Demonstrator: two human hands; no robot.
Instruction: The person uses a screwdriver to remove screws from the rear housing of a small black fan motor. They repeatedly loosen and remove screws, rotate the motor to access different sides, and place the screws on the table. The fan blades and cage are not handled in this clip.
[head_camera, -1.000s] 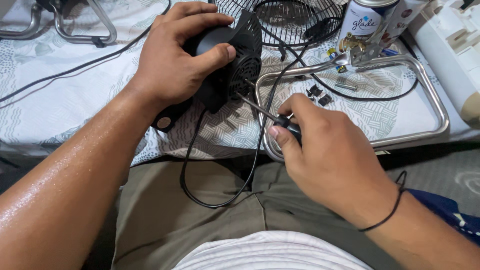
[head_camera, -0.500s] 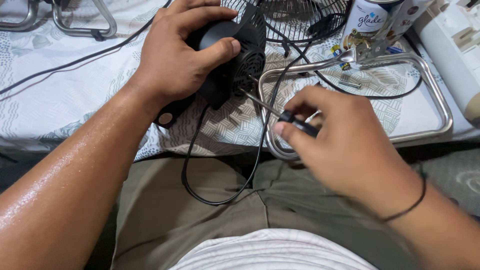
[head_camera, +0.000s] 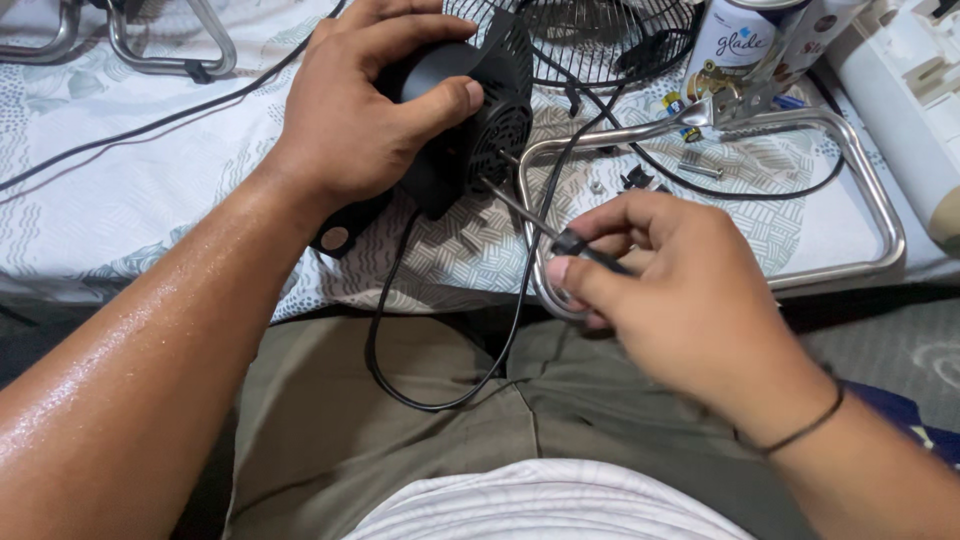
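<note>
Work surface: bed or table under a pale patterned cloth (head_camera: 150, 200), with a wire fan guard (head_camera: 590, 40), spray can (head_camera: 740, 40) and bent chrome tube frame (head_camera: 860, 170) at the far side. My left hand (head_camera: 360, 130) is clamped around the black fan motor housing (head_camera: 480, 120), holding it on edge. My right hand (head_camera: 680, 290) pinches a screwdriver (head_camera: 545, 225), tip at the housing's vented back. Step in hand, I judge: working a rear screw. Next: keep the tip seated, turn squarely. Loose screws (head_camera: 700, 168) lie nearby.
</note>
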